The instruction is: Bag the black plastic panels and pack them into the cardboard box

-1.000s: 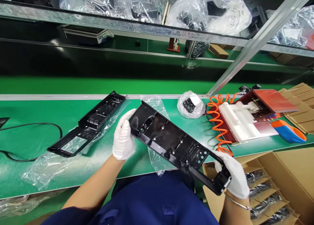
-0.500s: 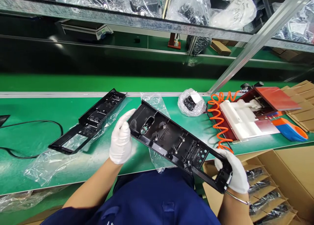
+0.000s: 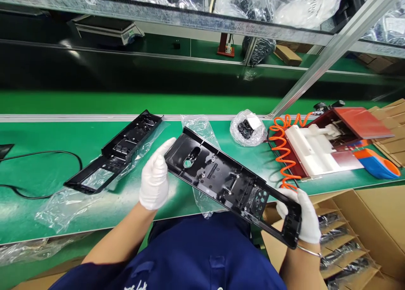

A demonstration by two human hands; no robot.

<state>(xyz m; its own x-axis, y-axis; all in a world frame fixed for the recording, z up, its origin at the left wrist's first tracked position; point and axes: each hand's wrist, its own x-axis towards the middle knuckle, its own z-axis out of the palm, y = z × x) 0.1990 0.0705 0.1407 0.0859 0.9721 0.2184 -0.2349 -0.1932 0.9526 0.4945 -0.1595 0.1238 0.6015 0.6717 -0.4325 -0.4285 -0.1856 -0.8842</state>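
A long black plastic housing [image 3: 218,176] is held up over the bench's front edge, its ribbed inner side facing me. My left hand [image 3: 155,176], in a white glove, grips its upper left end. Around the lower right end, beside the rectangular opening, my white-gloved right hand [image 3: 303,216] is closed. A second black housing [image 3: 126,142] lies on a clear plastic bag [image 3: 63,205] at the left of the green bench. Another clear bag [image 3: 201,131] lies partly beneath the held housing. Small black parts [image 3: 245,128] sit in an open plastic bag behind it.
At the right stands a red and white fixture [image 3: 313,150] with a coiled orange hose [image 3: 281,148] and a blue-orange item [image 3: 376,163]. A divided cardboard box [image 3: 367,205] is at lower right. A metal shelf [image 3: 190,20] with bags spans the top; a black cable [image 3: 47,153] lies left.
The held housing has tilted slightly, so its inner side shows more openly, and its right end has turned with my right hand. Both hands keep their grip. The whole view has shifted a little.
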